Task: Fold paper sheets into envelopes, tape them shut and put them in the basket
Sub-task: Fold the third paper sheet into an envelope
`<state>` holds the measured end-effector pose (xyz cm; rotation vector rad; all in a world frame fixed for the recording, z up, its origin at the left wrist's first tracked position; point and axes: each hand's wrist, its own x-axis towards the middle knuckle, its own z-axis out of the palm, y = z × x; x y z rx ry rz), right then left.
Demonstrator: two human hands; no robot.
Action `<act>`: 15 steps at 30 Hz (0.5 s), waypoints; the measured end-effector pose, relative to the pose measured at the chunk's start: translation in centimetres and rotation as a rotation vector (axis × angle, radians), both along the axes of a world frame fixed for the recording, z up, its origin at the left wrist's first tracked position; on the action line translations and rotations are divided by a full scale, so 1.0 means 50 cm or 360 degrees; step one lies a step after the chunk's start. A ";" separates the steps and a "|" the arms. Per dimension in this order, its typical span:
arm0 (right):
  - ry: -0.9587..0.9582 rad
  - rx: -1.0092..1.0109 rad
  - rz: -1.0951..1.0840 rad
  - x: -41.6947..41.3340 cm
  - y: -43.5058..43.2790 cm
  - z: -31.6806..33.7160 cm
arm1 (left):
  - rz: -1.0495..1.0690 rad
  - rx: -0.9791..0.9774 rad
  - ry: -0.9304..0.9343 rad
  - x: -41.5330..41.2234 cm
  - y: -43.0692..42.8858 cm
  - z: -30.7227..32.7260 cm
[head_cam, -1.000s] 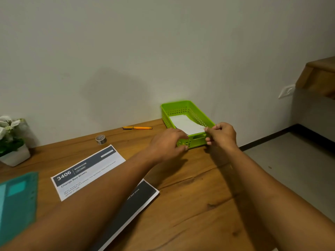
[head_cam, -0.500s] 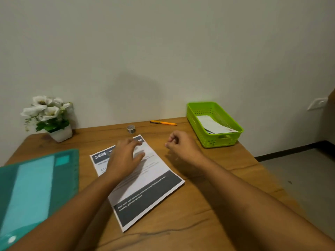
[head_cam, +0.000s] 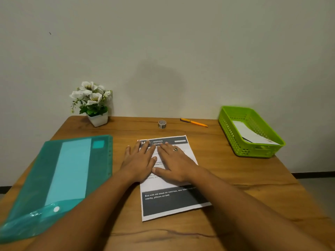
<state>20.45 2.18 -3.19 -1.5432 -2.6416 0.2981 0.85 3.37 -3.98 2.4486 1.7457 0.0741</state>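
Both hands lie flat, palms down, on a printed white paper sheet with dark header & footer bands [head_cam: 174, 201] at the middle of the brown wooden table [head_cam: 244, 205]. Left hand [head_cam: 138, 163]: fingers apart, spread over the sheet's upper left, outer fingers partly off its edge onto the wood. Right hand [head_cam: 175, 164]: fingers apart too but closer together, a ring on one, pressing the upper middle of the sheet. Neither hand grips anything; they only press.

Progress, as far as visible: the lime-green perforated plastic basket [head_cam: 235, 140] at the table's far right w/ at least one folded white paper envelope [head_cam: 253, 135] lying inside, so one or more look done. Can't tell the exact count, and no tape shows on it from here. The sheet under the hands is unfolded, no crease visible, so this round looks like it's just starting: fold, tape, drop in basket all left.

Small silvery roll of tape [head_cam: 162, 124] stands beyond the sheet, near the wall, untouched; an orange pen [head_cam: 194, 122] lies to its right. A translucent teal plastic document folder [head_cam: 59, 178] sits well to the left, a pale sheet showing through, prob. more stock. A small white pot of white flowers [head_cam: 92, 104] at the far left corner.
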 end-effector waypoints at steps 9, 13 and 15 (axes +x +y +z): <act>-0.0015 -0.0036 -0.0169 0.067 0.041 -0.042 | -0.0093 0.0019 0.0066 -0.007 0.019 -0.009; -0.0132 -0.0105 -0.0389 0.129 0.083 -0.032 | -0.0119 -0.0026 0.0089 -0.012 0.026 -0.005; -0.0186 -0.0140 -0.0408 0.137 0.092 -0.028 | -0.0152 -0.0011 0.0104 -0.015 0.045 0.010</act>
